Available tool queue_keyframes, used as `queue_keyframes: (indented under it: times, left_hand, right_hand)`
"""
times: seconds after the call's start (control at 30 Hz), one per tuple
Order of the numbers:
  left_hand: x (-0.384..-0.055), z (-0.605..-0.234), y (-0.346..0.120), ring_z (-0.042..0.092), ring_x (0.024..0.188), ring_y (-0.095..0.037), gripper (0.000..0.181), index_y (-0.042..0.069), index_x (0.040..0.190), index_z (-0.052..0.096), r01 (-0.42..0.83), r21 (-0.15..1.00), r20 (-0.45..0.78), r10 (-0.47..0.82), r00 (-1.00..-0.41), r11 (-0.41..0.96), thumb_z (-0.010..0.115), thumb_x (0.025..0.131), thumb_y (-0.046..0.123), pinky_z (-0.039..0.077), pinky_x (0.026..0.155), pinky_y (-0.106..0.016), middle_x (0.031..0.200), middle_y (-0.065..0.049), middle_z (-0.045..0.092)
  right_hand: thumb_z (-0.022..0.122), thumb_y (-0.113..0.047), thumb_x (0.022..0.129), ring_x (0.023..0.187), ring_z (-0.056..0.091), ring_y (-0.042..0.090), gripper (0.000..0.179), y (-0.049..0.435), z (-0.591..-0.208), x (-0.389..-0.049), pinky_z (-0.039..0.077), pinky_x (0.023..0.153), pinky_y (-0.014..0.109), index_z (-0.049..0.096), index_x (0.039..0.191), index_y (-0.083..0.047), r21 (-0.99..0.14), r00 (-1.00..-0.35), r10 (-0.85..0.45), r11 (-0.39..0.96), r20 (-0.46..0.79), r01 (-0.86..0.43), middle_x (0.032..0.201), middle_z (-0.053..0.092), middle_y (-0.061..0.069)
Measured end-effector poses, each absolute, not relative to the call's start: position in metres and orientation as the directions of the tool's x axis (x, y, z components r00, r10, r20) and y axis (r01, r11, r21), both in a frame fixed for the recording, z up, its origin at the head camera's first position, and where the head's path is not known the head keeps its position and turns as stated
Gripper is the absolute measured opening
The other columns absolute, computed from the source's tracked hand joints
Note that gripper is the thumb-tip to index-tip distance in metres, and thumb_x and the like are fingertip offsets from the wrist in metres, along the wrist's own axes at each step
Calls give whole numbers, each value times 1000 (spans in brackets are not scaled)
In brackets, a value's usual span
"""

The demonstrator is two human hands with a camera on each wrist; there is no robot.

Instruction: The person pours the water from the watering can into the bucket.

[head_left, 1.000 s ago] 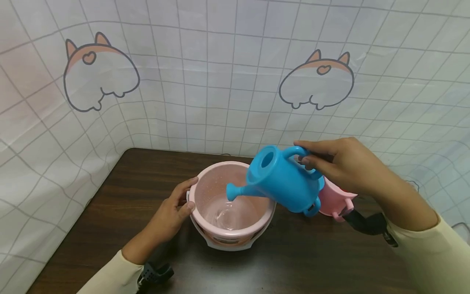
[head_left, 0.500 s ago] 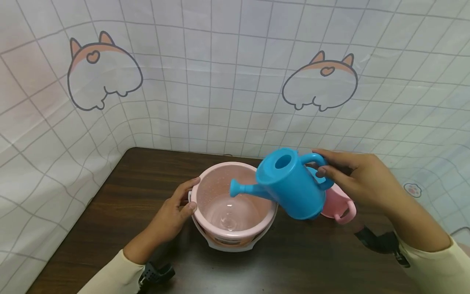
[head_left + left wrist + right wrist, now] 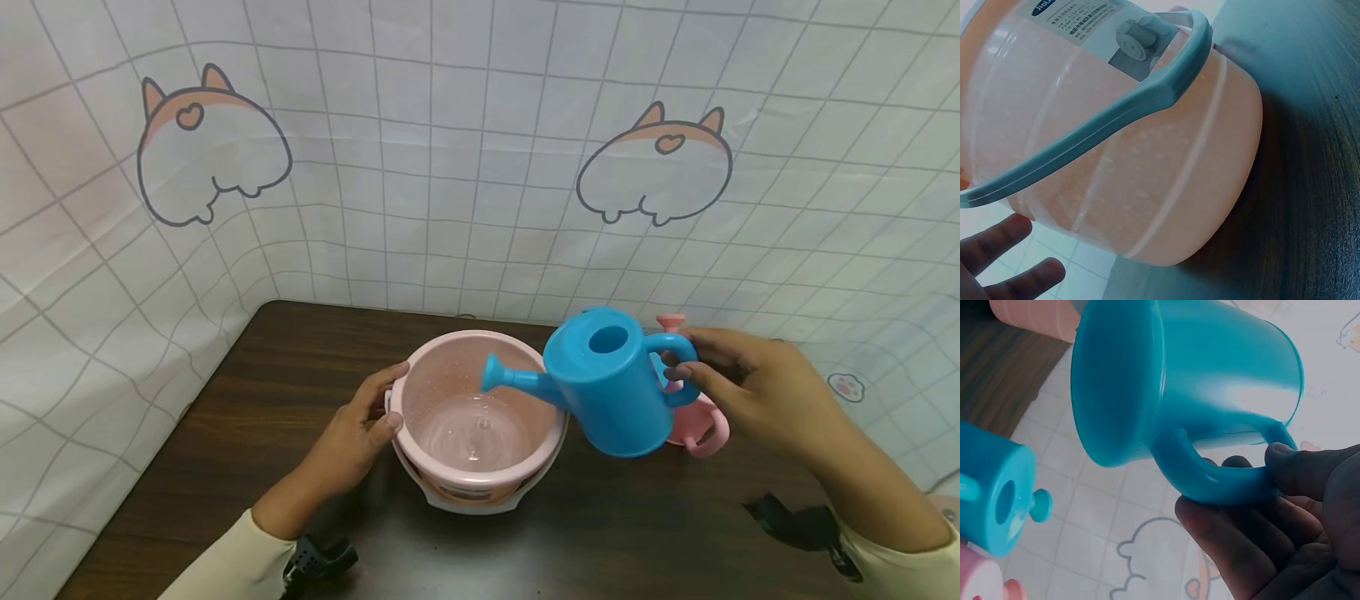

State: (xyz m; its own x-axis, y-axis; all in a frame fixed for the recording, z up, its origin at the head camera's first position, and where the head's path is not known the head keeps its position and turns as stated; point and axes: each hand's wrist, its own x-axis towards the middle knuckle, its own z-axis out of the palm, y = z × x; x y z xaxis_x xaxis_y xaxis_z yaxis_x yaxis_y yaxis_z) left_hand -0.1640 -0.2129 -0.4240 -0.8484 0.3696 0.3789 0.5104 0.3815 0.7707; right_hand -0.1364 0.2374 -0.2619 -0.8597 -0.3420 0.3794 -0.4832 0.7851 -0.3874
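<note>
A pink bucket (image 3: 480, 477) with a pale carry handle (image 3: 1147, 97) stands on the table, with rippling water in its bottom. My left hand (image 3: 347, 442) holds its left rim, the thumb on top and fingers at the outer side. In the left wrist view, two fingertips (image 3: 1013, 234) show beside the wall. My right hand (image 3: 757, 392) grips a blue watering can (image 3: 611, 400) by its loop handle, fingers and thumb curled round it. This can hangs tilted slightly, its spout (image 3: 517, 379) over the bucket's right side. No stream shows at the spout.
Behind the held can stands a pink watering can (image 3: 705, 427), partly hidden. Another blue watering can (image 3: 997, 487) shows in the right wrist view next to the pink one. A dark wooden table (image 3: 300, 375) meets a white gridded sheet (image 3: 420, 167) at the back.
My right hand has moved right and a little down with the blue watering can, which is now more upright. My left hand has stayed on the bucket's rim.
</note>
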Motion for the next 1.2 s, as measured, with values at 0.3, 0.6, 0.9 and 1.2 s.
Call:
queue_keyframes:
  times: [0.3, 0.6, 0.9, 1.2]
  left_hand:
    - [-164, -423, -213, 67, 108, -32, 58, 24, 157, 36, 501, 770, 368, 365, -855, 395, 49, 106, 47, 53, 85, -50, 126, -14, 67]
    - [-163, -422, -213, 67, 108, -31, 58, 24, 158, 35, 499, 769, 363, 370, -855, 400, 48, 107, 47, 53, 85, -49, 126, -14, 66]
    - [-164, -421, -212, 68, 107, -30, 57, 23, 157, 36, 495, 769, 361, 365, -858, 404, 50, 106, 45, 54, 84, -47, 125, -14, 67]
    - [-164, -422, -213, 67, 107, -30, 56, 24, 157, 36, 494, 770, 357, 369, -858, 404, 52, 106, 40, 53, 84, -47, 126, -14, 67]
  right_hand:
    - [75, -12, 95, 88, 69, 0, 36, 251, -276, -123, 47, 68, 16, 65, 127, 0, -464, -924, -222, 813, 312, -352, 100, 77, 9]
    - [74, -10, 95, 91, 60, -11, 30, 260, -294, -115, 45, 63, 22, 65, 123, -2, -494, -923, -179, 801, 342, -338, 100, 77, 9]
    - [69, -13, 100, 88, 60, -15, 29, 278, -306, -109, 47, 64, 14, 61, 124, 0, -539, -935, -108, 792, 338, -287, 103, 76, 16]
    - [65, -12, 102, 80, 58, -15, 33, 300, -308, -104, 46, 62, 12, 57, 127, 8, -531, -949, -25, 824, 314, -197, 106, 72, 28]
